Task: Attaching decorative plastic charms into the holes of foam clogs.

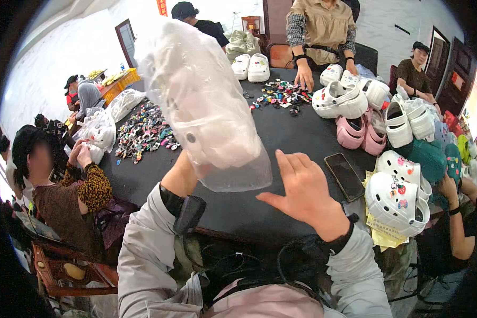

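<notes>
Left hand (181, 172): raised over the bench (281, 138), gripping a clear plastic bag (206, 100) with a white clog inside.
Right hand (301, 188): released, fingers spread beside the bag's lower edge.
Tip: support the bag's bottom.

Surface: a large black table (281, 132), taken as the landmark.
Centre-left of table: a spread of small coloured charms (144, 132) is laid flat.
Far centre of table: a second charm pile (280, 95) is laid, with two white clogs (250, 67) placed beyond it.
Right part of table: white clogs (340, 98) are stacked, with pink clogs (360, 132) set just nearer.
Near right of table: a black phone (344, 176) is laid face up.
Near-right edge of table: decorated white clogs (397, 196) are rested on yellow papers (382, 233).
Left edge of table: clear plastic bags (123, 103) are gathered.
</notes>
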Tool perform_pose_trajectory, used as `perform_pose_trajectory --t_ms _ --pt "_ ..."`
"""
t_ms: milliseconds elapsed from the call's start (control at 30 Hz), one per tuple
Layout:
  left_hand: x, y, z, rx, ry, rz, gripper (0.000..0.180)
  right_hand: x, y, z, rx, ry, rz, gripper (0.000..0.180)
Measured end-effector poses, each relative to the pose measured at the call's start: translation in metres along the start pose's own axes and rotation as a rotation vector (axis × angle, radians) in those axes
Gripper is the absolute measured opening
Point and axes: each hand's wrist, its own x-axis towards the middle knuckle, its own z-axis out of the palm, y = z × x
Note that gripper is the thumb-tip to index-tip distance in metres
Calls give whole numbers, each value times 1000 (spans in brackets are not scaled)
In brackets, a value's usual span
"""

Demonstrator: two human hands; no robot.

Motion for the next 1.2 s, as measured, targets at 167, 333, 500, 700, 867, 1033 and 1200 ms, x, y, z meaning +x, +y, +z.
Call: perform_pose_trajectory --t_ms 167,333,500,700,867,1033,1200 --pt "-14 27 18 137 -84 82 23 6 10 1 -142 -101 -22 17" --pt "-31 43 17 279 -201 152 22 -1 59 -26 -244 250 159 6" --pt "-57 56 5 526 -183 208 20 -31 76 -48 -142 293 18 30" --pt "-84 65 -19 729 131 434 15 -65 83 -117 124 18 499 39" --pt "-87 79 -21 942 144 499 17 -73 57 -109 329 39 560 69" --pt "-87 87 -26 864 153 283 19 -67 31 -64 224 -39 525 62" --pt "-87 83 -45 850 163 403 19 -49 58 -52 59 273 327 15"
